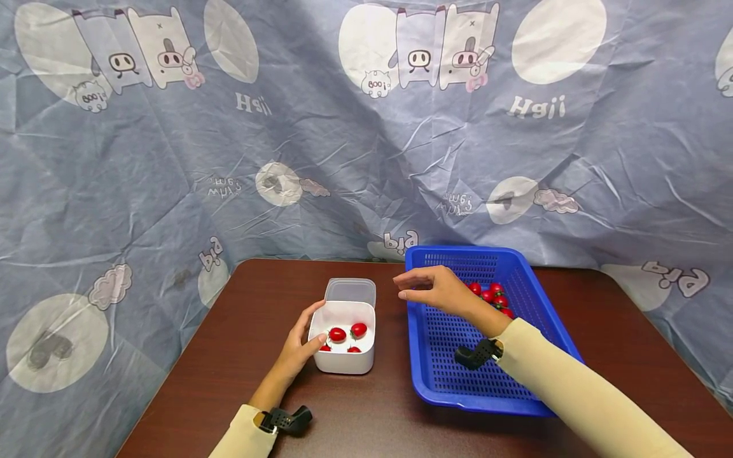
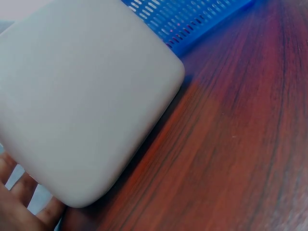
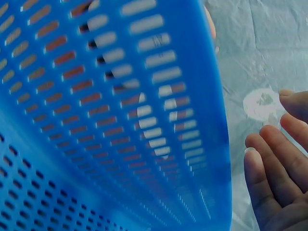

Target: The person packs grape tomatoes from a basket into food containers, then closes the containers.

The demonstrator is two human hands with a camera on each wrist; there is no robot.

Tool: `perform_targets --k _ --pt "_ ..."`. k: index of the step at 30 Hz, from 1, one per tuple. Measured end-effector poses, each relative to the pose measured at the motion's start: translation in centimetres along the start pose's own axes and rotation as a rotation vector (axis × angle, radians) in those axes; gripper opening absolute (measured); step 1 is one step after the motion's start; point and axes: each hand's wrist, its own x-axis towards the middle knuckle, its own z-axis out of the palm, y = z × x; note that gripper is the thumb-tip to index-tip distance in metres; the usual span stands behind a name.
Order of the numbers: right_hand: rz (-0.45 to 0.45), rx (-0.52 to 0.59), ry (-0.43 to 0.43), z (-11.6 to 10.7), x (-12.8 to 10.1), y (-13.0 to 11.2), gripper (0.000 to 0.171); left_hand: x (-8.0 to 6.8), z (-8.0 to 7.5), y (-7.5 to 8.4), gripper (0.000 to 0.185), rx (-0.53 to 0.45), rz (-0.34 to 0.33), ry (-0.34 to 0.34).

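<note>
Here the white box (image 1: 345, 356) is touched on its left side by the left hand (image 1: 299, 346), fingers straight. The right hand (image 1: 438, 291) is held empty over the blue basket (image 1: 438, 375), fingers relaxed and apart.

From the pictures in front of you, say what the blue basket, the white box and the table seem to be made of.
Blue basket: probably moulded plastic, glossy, with slotted walls.
White box: likely plastic, smooth, matt, rounded corners.
Table: dark reddish-brown wood grain, slightly shiny; solid wood or laminate cannot be told.
</note>
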Motion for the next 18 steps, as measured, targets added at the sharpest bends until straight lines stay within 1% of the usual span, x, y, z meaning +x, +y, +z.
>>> perform_targets --k 2,7,11,14,18 --pt "0.015 -0.007 0.016 -0.4 0.0 0.3 0.033 0.0 0.0 -0.2 0.066 -0.002 0.004 -0.001" --pt "0.051 -0.021 0.047 -1.4 0.1 0.9 0.034 -0.1 0.1 0.0 0.065 -0.003 0.006 0.001" --pt "0.073 -0.01 0.071 -2.0 0.2 1.9 0.036 0.0 0.1 0.1 0.066 -0.022 0.015 0.0" --pt "0.081 -0.012 0.094 -2.5 0.4 3.1 0.038 0.0 0.0 0.1 0.067 -0.023 0.028 -0.012" --pt "0.082 -0.042 0.128 -3.2 0.6 4.2 0.039 0.0 0.2 1.1 0.066 -0.01 0.024 -0.017"
